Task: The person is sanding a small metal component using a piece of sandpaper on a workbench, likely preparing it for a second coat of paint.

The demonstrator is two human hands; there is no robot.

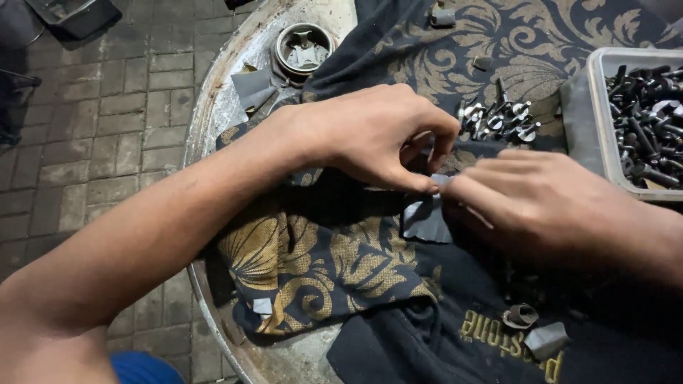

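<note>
My left hand [370,135] and right hand [541,203] both pinch one grey sandpaper strip [427,213] over the dark patterned cloth [320,263]. Small pile of finished metal fittings [501,117] beside it; white tub [594,121] of parts remains full (most work left, I judge).

A floor of grey rectangular paving bricks [107,121] is seen at the left; a round, worn metal table [213,107] is draped with a dark, gold-patterned cloth [320,256]. The scene is dimly lit.
</note>
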